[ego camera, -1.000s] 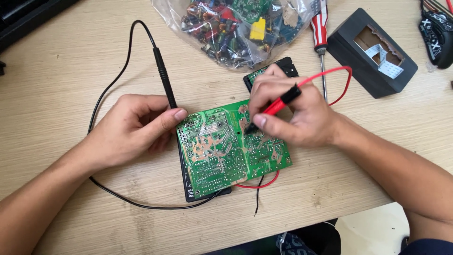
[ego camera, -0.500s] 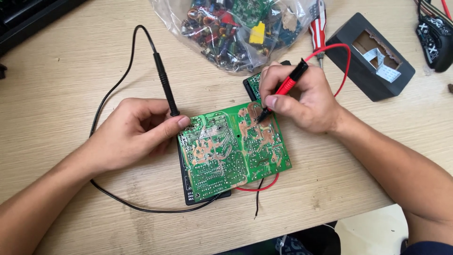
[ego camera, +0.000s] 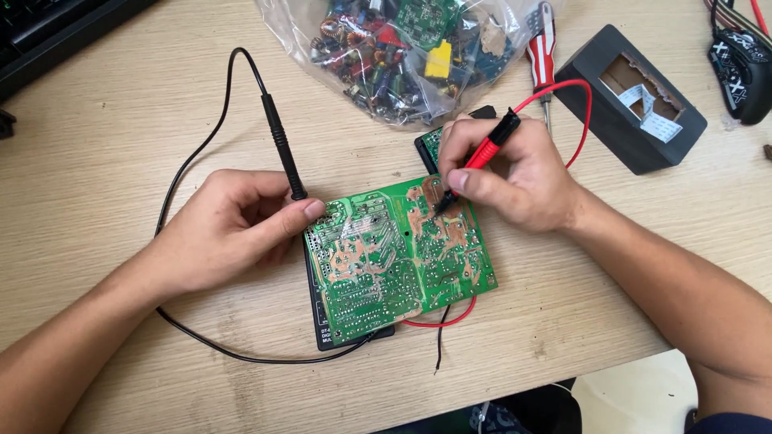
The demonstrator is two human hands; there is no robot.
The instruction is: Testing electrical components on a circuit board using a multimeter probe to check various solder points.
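A green circuit board point(ego camera: 398, 257) lies solder side up on a black flat device point(ego camera: 322, 321) on the wooden table point(ego camera: 121, 145). My left hand point(ego camera: 233, 229) grips a black test probe point(ego camera: 281, 149), its tip at the board's upper left corner. My right hand point(ego camera: 511, 173) holds a red test probe point(ego camera: 486, 149) like a pen, the tip touching the board's upper right area. Black and red leads trail off from the probes.
A clear plastic bag of electronic parts point(ego camera: 402, 52) lies at the back. A red-and-white screwdriver point(ego camera: 543, 48) and a dark grey box with a ribbon cable point(ego camera: 627, 96) sit back right. A black keyboard point(ego camera: 56, 32) is far left; a black gadget point(ego camera: 744, 68) far right.
My right hand has swung the red probe more upright and shifted its tip up the board's right half. The left hand and black probe have stayed put.
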